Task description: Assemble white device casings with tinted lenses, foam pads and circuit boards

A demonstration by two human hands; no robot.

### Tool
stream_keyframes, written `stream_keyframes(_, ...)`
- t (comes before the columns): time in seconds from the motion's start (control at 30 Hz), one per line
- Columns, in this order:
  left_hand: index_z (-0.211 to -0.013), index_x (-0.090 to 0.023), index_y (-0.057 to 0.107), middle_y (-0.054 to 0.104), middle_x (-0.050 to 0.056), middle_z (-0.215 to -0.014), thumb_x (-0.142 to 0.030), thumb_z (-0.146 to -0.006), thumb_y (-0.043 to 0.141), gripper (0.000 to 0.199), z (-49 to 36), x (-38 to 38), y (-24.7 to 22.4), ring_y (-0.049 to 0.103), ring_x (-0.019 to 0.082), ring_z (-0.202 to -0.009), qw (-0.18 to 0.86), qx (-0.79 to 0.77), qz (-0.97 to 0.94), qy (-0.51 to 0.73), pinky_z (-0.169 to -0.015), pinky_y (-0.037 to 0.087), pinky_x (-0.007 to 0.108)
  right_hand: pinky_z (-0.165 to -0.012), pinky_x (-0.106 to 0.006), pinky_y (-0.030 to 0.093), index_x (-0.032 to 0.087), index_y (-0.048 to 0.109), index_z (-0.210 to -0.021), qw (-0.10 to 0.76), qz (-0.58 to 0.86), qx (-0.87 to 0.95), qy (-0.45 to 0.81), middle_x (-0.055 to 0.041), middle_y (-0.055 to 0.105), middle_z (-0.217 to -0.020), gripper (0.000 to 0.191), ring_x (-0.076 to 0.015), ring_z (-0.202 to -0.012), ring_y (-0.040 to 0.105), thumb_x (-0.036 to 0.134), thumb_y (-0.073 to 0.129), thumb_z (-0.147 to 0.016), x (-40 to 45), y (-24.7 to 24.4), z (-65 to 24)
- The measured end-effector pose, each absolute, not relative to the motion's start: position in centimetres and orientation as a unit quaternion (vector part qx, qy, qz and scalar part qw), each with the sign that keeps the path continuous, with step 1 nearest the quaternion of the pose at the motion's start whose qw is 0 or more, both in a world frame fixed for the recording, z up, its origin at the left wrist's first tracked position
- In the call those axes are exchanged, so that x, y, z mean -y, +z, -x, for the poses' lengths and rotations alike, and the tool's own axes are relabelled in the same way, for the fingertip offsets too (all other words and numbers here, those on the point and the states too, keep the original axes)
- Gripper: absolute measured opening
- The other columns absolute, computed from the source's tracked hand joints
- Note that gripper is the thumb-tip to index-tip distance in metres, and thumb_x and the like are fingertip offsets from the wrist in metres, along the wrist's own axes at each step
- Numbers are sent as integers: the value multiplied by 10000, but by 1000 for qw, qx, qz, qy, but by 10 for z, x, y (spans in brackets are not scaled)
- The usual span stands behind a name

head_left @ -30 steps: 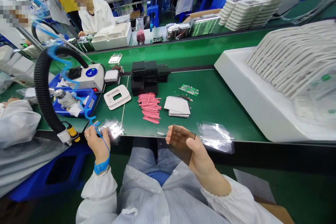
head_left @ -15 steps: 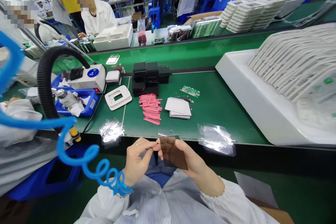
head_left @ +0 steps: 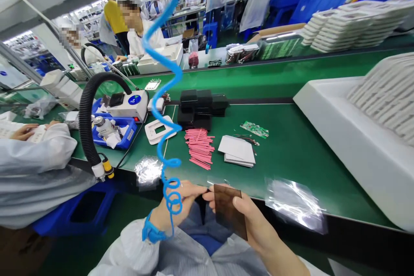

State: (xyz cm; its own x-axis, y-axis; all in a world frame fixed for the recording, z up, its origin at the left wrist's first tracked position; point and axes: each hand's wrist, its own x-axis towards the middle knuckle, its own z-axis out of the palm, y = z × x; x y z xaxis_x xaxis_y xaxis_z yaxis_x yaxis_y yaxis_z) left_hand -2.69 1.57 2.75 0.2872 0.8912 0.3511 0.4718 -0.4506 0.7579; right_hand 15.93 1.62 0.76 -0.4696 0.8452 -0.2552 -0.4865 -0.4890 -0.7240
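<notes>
My right hand [head_left: 257, 217] holds a dark see-through rectangular plastic panel [head_left: 229, 211] upright in front of my lap, thumb on its near face. Close to the panel's left edge, the fingers of my left hand [head_left: 186, 196] are pinched together. A small dark bit shows at their tips, too little to name. A blue wristband [head_left: 152, 230] is round my left wrist, and a blue coiled cord [head_left: 171, 125] passes in front of that hand. Past my hands, on the green bench, lie pink strips [head_left: 199, 148] and white flat packs [head_left: 237, 151].
Black boxes [head_left: 196, 105], a green circuit board [head_left: 255, 129] and a white frame [head_left: 152, 131] lie farther back. Clear plastic sheets [head_left: 296, 205] overhang the bench edge. A white foam tray [head_left: 343, 138] stands right. On the left are a black hose [head_left: 84, 116] and a co-worker's sleeve [head_left: 39, 155].
The view has turned left, so the bench things sit farther right. The blue cord now hangs across the middle. My right hand still holds the panel, my left fingers still pinched beside it.
</notes>
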Motion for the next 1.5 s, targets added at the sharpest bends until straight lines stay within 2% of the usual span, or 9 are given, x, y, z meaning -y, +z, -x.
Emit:
stream_keyframes(0.1,-932,-213,684,701,50,-830,-158,-844,497,214,58,-58,26,653,166,-782,103,-570,-734,355,-716,526,298,-758,-390,489,199,652,-987,420,325,293,795,-128,711,-940,448,-229,-793,631,493,712,-654,-17,8,-164)
stream_keyframes(0.2,-970,-178,651,643,127,-1055,-123,-778,531,233,94,-109,25,551,272,-1068,22,-637,-692,339,-934,412,465,-765,-391,493,210,656,-982,424,326,292,793,-125,714,-951,455,-227,-789,635,512,711,-646,-19,8,-168)
stream_keyframes(0.4,-739,-170,628,615,126,-860,-188,-745,570,60,106,-129,11,550,310,-937,-17,-668,-699,255,-853,404,500,-777,-378,490,209,666,-986,421,322,271,804,-124,713,-976,438,-216,-799,636,497,710,-658,-18,5,-173)
stream_keyframes(0.57,-979,-138,617,606,158,-958,-274,-758,603,260,71,-80,7,523,321,-975,-30,-662,-704,255,-850,409,505,-770,-351,484,215,678,-975,432,304,256,809,-103,719,-966,416,-202,-799,628,490,713,-664,-23,10,-170)
stream_keyframes(0.8,-990,-190,645,680,44,-799,-131,-841,520,204,23,-24,31,617,150,-739,266,-457,-757,384,-672,498,280,-697,-289,483,194,707,-903,401,232,212,860,-65,716,-883,407,-168,-732,615,529,685,-671,-32,13,-159)
stream_keyframes(1.23,-994,-192,675,720,59,-839,-130,-867,493,231,24,-20,32,649,143,-746,308,-391,-767,405,-659,522,265,-714,-314,475,197,691,-952,416,243,266,835,-72,706,-872,390,-179,-753,613,501,668,-709,-23,14,-159)
stream_keyframes(1.3,-1016,-201,666,710,63,-887,-159,-883,464,245,32,-29,30,647,154,-811,270,-434,-761,398,-713,520,285,-740,-313,475,206,683,-970,418,247,276,830,-81,709,-918,394,-177,-775,614,490,687,-697,-23,14,-159)
stream_keyframes(1.4,-1053,-182,637,657,116,-1069,-277,-829,561,256,50,-59,19,583,246,-1027,91,-569,-716,394,-912,441,422,-769,-304,476,222,673,-987,427,247,289,821,-78,698,-974,404,-170,-808,612,480,712,-679,-22,14,-159)
stream_keyframes(1.5,-829,-169,648,665,142,-999,-356,-772,607,200,71,-92,4,504,342,-1131,25,-653,-677,338,-994,295,566,-816,-320,475,226,657,-1038,437,245,315,806,-75,667,-1003,459,-188,-873,603,484,723,-664,-21,13,-162)
